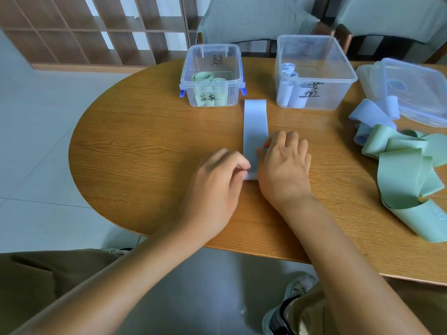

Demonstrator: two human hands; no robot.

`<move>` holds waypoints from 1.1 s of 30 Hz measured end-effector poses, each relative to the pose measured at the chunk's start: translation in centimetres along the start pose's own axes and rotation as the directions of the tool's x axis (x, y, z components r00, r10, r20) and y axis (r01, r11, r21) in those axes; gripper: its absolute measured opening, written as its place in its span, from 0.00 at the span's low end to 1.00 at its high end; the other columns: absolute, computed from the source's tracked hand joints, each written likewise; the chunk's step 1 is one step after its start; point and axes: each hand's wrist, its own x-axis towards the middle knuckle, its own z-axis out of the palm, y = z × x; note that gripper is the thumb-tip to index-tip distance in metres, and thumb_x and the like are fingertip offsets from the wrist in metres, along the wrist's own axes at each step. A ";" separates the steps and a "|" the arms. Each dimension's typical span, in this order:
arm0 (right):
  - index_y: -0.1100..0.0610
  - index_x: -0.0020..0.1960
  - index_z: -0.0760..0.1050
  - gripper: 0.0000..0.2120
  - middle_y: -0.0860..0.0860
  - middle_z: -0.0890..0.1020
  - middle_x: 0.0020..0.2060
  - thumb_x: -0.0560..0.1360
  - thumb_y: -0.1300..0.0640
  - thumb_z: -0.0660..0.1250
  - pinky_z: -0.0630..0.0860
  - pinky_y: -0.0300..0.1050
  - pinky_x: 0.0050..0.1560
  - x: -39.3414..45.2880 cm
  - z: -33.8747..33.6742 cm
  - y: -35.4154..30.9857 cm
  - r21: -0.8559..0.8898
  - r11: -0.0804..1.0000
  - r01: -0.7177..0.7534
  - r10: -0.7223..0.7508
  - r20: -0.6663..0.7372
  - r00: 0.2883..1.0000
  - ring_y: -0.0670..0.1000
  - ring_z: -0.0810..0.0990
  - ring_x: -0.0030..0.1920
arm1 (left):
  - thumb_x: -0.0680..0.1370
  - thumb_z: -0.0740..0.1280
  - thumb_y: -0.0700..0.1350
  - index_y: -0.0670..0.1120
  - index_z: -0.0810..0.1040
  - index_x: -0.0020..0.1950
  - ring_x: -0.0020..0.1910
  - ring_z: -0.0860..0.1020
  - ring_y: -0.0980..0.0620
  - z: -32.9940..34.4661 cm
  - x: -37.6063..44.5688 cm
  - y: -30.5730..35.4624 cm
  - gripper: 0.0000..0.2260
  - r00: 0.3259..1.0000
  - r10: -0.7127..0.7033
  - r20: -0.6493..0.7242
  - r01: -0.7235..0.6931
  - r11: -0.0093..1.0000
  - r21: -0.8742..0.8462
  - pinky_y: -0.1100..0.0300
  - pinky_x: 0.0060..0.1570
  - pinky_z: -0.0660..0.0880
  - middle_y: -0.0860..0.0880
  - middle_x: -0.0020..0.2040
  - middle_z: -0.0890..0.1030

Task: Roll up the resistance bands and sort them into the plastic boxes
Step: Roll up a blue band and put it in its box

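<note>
both hands, left hand [217, 180] and right hand [283, 163], are pinching the blue band's [255, 124] near end; rolled bands are sitting in both boxes beyond, a loose pile [399, 160] waiting rightward.

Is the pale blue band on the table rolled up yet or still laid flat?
Mostly flat: the pale blue resistance band stretches straight toward the boxes, and only its near end is pinched between the hands, left hand and right hand.
</note>
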 end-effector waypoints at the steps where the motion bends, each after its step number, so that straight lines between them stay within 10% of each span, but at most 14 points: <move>1: 0.56 0.59 0.69 0.12 0.55 0.70 0.59 0.82 0.49 0.58 0.66 0.54 0.60 0.1 0.0 -0.1 -0.004 1.000 -0.010 0.010 -0.002 1.000 0.58 0.67 0.60 | 0.76 0.71 0.38 0.46 0.79 0.49 0.47 0.78 0.52 0.0 -0.4 0.0 0.04 1.000 0.007 0.019 -0.006 1.000 -0.015 0.54 0.48 0.74 0.54 0.46 0.78; 12: 0.55 0.46 0.74 0.11 0.46 0.82 0.37 0.82 0.59 0.54 0.75 0.48 0.45 -2.6 -3.8 1.5 0.503 0.862 -0.064 0.141 -0.116 0.983 0.51 0.82 0.40 | 0.76 0.72 0.38 0.46 0.81 0.44 0.40 0.78 0.51 0.4 0.8 -0.2 0.04 0.999 0.032 0.034 -0.033 0.999 0.030 0.50 0.37 0.75 0.53 0.43 0.78; 22: 0.50 0.48 0.79 0.07 0.45 0.85 0.38 0.80 0.57 0.63 0.79 0.50 0.48 -6.4 -3.9 1.4 0.490 0.870 -0.044 0.106 -0.100 0.989 0.45 0.83 0.40 | 0.76 0.71 0.36 0.44 0.84 0.43 0.40 0.80 0.50 1.3 0.7 -0.2 0.05 0.999 0.015 -0.039 -0.013 0.998 0.064 0.51 0.37 0.77 0.51 0.43 0.82; 33: 0.49 0.54 0.80 0.07 0.45 0.86 0.47 0.78 0.57 0.66 0.80 0.48 0.57 -6.9 -4.3 1.5 0.674 0.717 -0.177 0.201 0.043 0.979 0.43 0.85 0.50 | 0.76 0.73 0.38 0.48 0.86 0.52 0.45 0.83 0.65 1.2 -0.2 2.2 0.08 0.904 -0.426 -0.038 0.394 0.864 -0.315 0.59 0.52 0.81 0.57 0.46 0.86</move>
